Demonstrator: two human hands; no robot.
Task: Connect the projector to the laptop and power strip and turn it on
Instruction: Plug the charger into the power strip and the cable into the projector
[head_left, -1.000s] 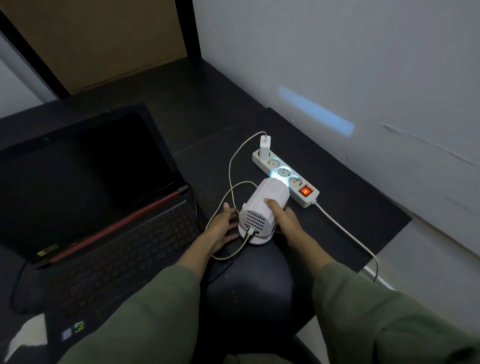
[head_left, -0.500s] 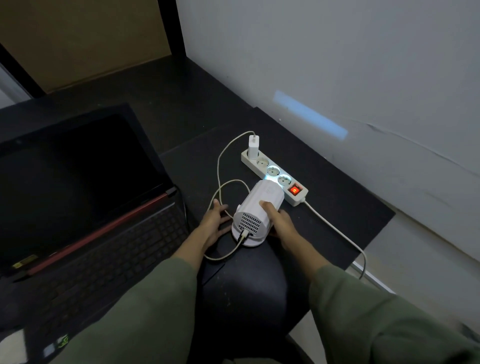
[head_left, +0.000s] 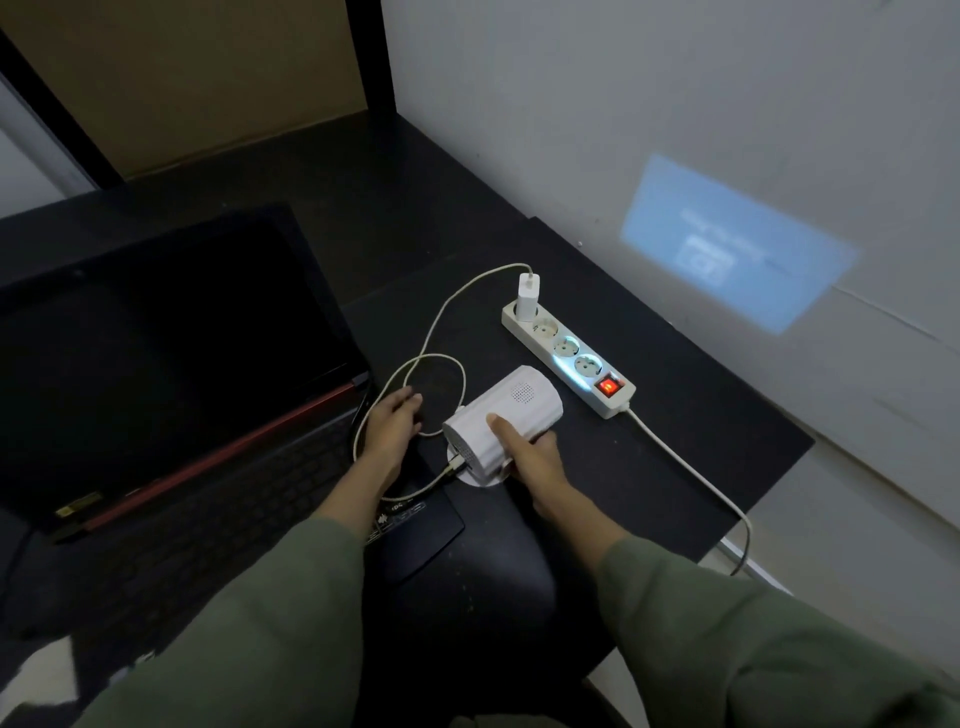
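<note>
Right hand gripping projector, left hand spread flat just left of it

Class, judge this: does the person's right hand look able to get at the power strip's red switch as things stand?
Probably yes: the right hand rests on the projector, the red switch lies just beyond, and nothing stands between.

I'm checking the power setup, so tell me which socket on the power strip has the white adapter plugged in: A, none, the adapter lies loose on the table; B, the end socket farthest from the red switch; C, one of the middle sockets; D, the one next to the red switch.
B: the white adapter stands in the end socket of the power strip, farthest from the lit red switch.
</note>
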